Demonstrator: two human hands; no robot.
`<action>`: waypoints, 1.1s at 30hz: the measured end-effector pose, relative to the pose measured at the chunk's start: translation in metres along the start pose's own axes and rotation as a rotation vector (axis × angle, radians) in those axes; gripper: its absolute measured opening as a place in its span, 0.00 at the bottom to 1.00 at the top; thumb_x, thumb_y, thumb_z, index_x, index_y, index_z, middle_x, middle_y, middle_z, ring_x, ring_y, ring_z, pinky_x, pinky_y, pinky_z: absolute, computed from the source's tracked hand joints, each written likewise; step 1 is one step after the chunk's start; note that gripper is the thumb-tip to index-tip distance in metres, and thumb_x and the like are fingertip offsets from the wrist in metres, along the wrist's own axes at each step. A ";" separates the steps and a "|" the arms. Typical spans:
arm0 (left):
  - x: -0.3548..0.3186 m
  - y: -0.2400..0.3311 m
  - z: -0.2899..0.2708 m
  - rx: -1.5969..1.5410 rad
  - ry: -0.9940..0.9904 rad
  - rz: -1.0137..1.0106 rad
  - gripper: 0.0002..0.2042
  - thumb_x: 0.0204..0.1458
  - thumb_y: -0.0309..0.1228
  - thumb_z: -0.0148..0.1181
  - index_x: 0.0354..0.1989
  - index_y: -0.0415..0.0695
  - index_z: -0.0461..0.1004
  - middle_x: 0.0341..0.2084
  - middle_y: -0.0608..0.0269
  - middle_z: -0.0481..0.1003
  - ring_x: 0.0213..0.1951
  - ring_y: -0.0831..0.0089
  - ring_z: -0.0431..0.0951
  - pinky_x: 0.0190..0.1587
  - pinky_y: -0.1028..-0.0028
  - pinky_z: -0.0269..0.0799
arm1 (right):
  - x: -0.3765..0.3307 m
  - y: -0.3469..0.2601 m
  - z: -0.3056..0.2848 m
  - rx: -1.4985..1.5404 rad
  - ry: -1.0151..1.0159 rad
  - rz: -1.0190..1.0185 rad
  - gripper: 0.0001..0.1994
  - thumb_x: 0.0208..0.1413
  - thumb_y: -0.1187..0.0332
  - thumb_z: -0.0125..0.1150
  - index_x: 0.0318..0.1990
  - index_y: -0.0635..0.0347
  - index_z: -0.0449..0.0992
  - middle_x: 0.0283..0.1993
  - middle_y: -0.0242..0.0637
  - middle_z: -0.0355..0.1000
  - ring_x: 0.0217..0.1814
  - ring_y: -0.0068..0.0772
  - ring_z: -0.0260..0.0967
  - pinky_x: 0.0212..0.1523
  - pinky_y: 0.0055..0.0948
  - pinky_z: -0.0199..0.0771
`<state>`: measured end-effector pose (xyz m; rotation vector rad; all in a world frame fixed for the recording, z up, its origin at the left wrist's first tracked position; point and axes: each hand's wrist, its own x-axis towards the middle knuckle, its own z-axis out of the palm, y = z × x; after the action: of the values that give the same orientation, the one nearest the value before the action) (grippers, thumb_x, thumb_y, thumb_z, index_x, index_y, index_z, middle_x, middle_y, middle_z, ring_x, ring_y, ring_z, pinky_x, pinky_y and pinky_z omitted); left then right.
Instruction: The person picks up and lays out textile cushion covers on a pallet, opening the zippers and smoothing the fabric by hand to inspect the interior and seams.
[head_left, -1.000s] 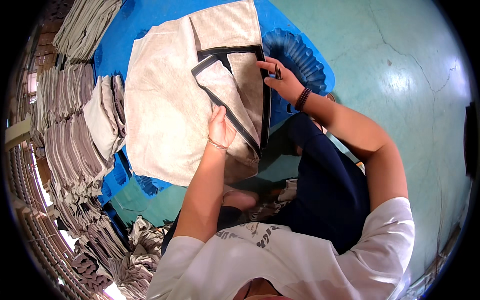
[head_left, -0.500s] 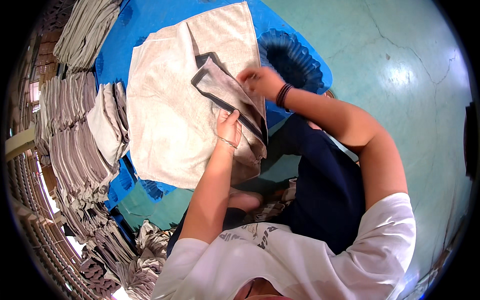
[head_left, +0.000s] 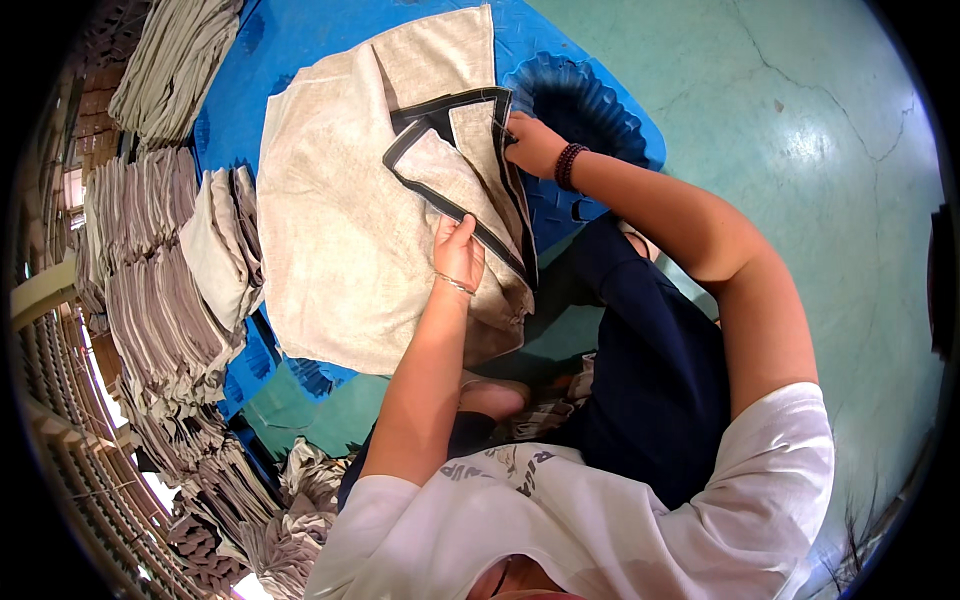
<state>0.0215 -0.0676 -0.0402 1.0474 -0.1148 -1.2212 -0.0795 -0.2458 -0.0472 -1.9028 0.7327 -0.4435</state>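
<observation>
Your left hand (head_left: 458,250) lay flat on the beige cloth piece (head_left: 350,230), your right hand (head_left: 532,143) pinched its black-bordered flap (head_left: 455,165).

Going left to right: stacks of folded cloth (head_left: 160,300) crowded the far left edge, nearly touching the spread piece, which lay on the blue sheet (head_left: 560,40) on the floor in front of your knees. Your left palm pressed open, fingers spread, just below the dark trim, gripping nothing. Your right fingers were closed on the flap's upper corner beside the blue pleated fabric (head_left: 580,110). The cloth looked light, soft and limp, likely to sag and crease, so the stiffer bound border seemed the best place to hold. Room was tight on the left; the green floor (head_left: 800,150) on your right lay open.
</observation>
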 end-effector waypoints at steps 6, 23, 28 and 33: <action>-0.001 -0.002 0.007 -0.022 -0.012 -0.007 0.16 0.51 0.18 0.43 0.49 0.43 0.62 0.42 0.65 0.68 0.43 0.75 0.68 0.49 0.75 0.63 | -0.014 0.007 -0.004 0.367 0.496 0.237 0.10 0.45 0.72 0.52 0.38 0.64 0.68 0.38 0.47 0.66 0.40 0.46 0.65 0.41 0.32 0.65; -0.001 0.003 -0.004 -0.015 -0.052 -0.071 0.13 0.51 0.22 0.45 0.46 0.45 0.63 0.42 0.64 0.69 0.45 0.71 0.69 0.47 0.67 0.67 | -0.073 -0.071 0.010 -0.581 -0.659 0.001 0.19 0.45 0.49 0.52 0.29 0.57 0.75 0.32 0.41 0.72 0.36 0.43 0.70 0.34 0.37 0.70; 0.003 -0.001 -0.010 0.012 -0.025 -0.019 0.12 0.51 0.22 0.46 0.45 0.45 0.64 0.42 0.64 0.69 0.45 0.73 0.68 0.47 0.69 0.65 | -0.070 -0.065 0.022 -0.567 -0.635 -0.013 0.14 0.45 0.57 0.49 0.29 0.58 0.75 0.33 0.42 0.72 0.37 0.43 0.70 0.36 0.37 0.70; 0.007 -0.005 -0.017 0.001 -0.044 0.020 0.12 0.50 0.20 0.47 0.44 0.45 0.65 0.42 0.64 0.69 0.45 0.73 0.68 0.47 0.70 0.65 | -0.075 -0.056 0.014 -0.520 -0.649 0.006 0.13 0.44 0.61 0.48 0.29 0.58 0.75 0.33 0.43 0.72 0.37 0.43 0.70 0.36 0.38 0.71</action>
<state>0.0304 -0.0626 -0.0562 1.0181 -0.1596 -1.2271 -0.1112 -0.1690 -0.0012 -2.3351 0.4316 0.4091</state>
